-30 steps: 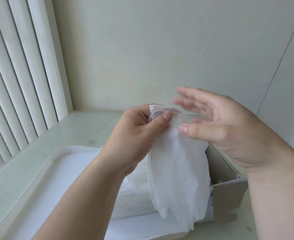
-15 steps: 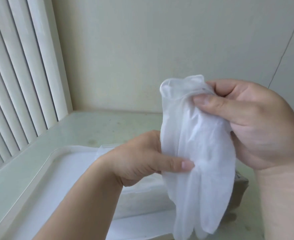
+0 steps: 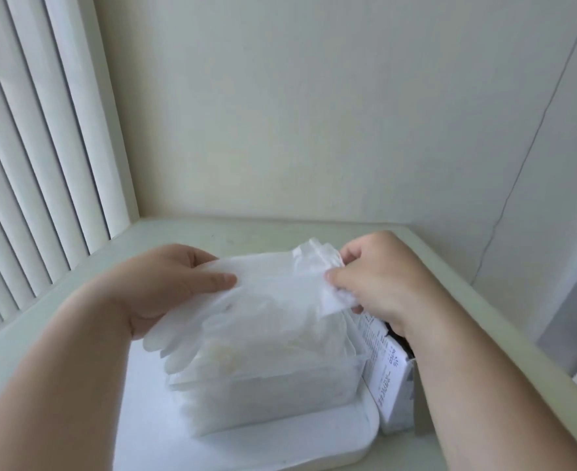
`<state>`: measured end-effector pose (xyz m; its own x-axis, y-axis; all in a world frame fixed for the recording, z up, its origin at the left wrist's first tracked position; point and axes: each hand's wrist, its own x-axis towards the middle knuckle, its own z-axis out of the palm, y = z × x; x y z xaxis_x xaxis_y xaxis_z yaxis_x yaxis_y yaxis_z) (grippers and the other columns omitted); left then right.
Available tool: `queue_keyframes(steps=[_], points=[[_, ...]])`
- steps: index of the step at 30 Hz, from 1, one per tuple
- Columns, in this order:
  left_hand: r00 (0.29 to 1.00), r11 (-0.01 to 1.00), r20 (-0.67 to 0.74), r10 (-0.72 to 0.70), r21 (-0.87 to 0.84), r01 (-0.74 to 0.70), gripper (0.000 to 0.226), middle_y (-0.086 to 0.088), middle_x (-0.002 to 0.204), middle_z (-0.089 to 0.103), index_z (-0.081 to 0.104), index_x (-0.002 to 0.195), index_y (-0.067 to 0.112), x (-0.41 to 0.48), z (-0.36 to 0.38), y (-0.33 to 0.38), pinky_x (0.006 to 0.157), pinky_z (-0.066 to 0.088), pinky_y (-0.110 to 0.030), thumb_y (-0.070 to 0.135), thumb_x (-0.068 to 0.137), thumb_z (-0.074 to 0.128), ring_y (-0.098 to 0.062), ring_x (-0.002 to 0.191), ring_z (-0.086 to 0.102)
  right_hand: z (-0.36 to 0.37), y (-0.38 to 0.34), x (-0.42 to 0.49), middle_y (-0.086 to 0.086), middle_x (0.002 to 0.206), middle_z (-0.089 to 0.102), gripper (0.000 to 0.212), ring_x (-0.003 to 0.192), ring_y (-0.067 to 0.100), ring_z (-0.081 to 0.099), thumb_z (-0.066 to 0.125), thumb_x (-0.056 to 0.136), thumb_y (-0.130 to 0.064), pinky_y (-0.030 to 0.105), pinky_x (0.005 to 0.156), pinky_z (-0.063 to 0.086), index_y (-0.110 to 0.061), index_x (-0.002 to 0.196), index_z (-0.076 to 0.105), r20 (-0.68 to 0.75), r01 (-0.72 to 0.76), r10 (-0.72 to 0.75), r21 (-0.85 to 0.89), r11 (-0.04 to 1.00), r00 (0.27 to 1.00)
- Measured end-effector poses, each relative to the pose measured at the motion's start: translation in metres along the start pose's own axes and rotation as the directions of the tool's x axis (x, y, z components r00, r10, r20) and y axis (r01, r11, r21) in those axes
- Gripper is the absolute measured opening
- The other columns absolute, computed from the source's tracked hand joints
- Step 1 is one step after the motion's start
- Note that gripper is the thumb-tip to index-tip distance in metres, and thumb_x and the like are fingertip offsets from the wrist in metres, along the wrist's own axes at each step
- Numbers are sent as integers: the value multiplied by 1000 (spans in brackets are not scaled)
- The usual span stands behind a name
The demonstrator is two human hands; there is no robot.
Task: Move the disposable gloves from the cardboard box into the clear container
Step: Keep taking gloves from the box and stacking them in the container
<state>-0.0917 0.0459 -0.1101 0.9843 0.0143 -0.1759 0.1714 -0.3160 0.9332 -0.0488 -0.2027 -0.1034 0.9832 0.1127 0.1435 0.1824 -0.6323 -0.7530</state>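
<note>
A thin white disposable glove [image 3: 273, 294] is stretched flat between my two hands, just above the clear container [image 3: 280, 392]. My left hand [image 3: 164, 283] pinches its left side, with the glove's fingers hanging down at the lower left. My right hand [image 3: 372, 280] pinches the cuff end at the right. The container looks packed with several white gloves. The cardboard box [image 3: 394, 379], white with printed text, stands right of the container, partly hidden by my right forearm.
The container stands on a white tray [image 3: 246, 450] on a pale ledge [image 3: 178, 232] in a wall corner. Vertical blinds [image 3: 32, 164] run along the left. The ledge's raised rim [image 3: 484, 321] runs along the right side.
The glove went from hanging upright in front of me to lying flat over the container. Both hands dropped lower, and my view tilted down.
</note>
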Motion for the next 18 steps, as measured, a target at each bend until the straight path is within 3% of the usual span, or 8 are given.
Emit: queue_keyframes(steps=[2, 4, 6, 8, 11, 14, 16, 18], points=[[995, 974, -101, -15, 225, 37, 9, -9, 84, 78, 79, 87, 18, 6, 9, -1, 77, 59, -40, 24, 81, 80, -28, 77, 74, 6, 1, -1, 5, 61, 45, 17, 53, 18, 42, 64, 72, -15, 30, 55, 33, -1, 71, 54, -1, -2, 2, -262, 965, 1000], [980, 922, -201, 5, 381, 74, 19, -1, 88, 76, 76, 91, 27, 11, 19, 1, 78, 54, -34, 32, 75, 85, -22, 82, 71, 5, -4, -5, 3, 59, 42, 15, 53, 22, 39, 63, 72, -15, 29, 55, 34, -9, 66, 49, 22, -2, 12, -406, 914, 1000], [962, 898, -264, 72, 436, 53, 33, 2, 95, 71, 72, 100, 27, 12, 24, 6, 77, 49, -31, 33, 72, 87, -17, 86, 66, 0, -10, -11, 1, 68, 62, 18, 57, 26, 57, 67, 76, -25, 26, 61, 48, -8, 82, 66, 38, 9, 12, -504, 864, 999], [942, 876, -293, 162, 482, -1, 40, 8, 97, 66, 69, 108, 27, 4, 23, 16, 75, 48, -31, 29, 73, 87, -14, 88, 64, -9, -17, -18, 3, 95, 74, 34, 85, 27, 71, 70, 80, -35, 36, 78, 58, -12, 104, 71, 14, 11, -3, -567, 824, 1000], [960, 737, -214, 182, 675, 11, 45, 14, 99, 59, 65, 112, 38, -15, 20, 30, 71, 47, -29, 31, 73, 86, -11, 85, 62, -18, -25, -25, -3, 99, 69, 25, 94, 23, 66, 71, 83, -34, 37, 84, 56, -23, 106, 72, -12, 75, -98, -548, 833, 995], [995, 617, -99, 10, 784, 71, 53, 16, 99, 58, 62, 115, 42, -25, 31, 34, 60, 43, -25, 34, 70, 87, -7, 79, 58, -14, -24, -25, -14, 96, 63, 23, 85, 10, 61, 70, 87, -31, 26, 72, 49, -35, 109, 70, 105, 150, -117, -412, 899, 988], [995, 529, -65, -71, 844, 93, 60, 14, 107, 57, 58, 125, 40, -21, 43, 32, 68, 44, -25, 30, 72, 86, -13, 92, 60, -3, -22, -23, -14, 102, 63, 29, 83, 7, 60, 68, 88, -28, 18, 61, 42, -38, 115, 68, 219, 185, -102, -404, 896, 970], [993, 453, -55, -105, 886, 97, 65, 10, 114, 58, 55, 132, 36, -12, 54, 29, 78, 46, -25, 24, 75, 83, -18, 105, 61, 12, -19, -23, -11, 116, 64, 37, 97, 11, 61, 66, 88, -23, 15, 66, 44, -36, 122, 67, 297, 226, -97, -438, 870, 950]])
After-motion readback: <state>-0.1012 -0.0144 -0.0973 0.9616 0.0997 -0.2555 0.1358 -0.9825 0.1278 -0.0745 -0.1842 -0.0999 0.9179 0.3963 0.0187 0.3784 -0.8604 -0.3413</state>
